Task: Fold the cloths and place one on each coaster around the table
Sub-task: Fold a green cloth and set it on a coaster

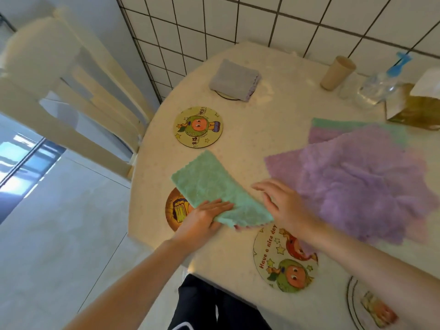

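A person stands at the edge of a round table [273, 75] set against a tiled wall, midway through dressing its coasters with folded cloths. To the right, a loose pile of purple cloths [362, 182] lies spread flat over a green one, apparently the stock waiting to be folded and kept within the right arm's reach. At centre, a green cloth [214, 189], folded into a long strip, lies slantwise with its far end partly over the brown coaster [173, 208], likely its destination. The left hand [202, 217] pinches the strip's near end, thumb beneath and fingers flat on top, seemingly to steady it for another fold. The right hand [283, 206] hovers just beside the strip with fingers spread and grasping nothing. Farther off, a grey cloth [234, 79] already sits folded on its coaster, while the fruit-character coaster [198, 126] and the "Have a nice day" coaster [283, 260] are bare.
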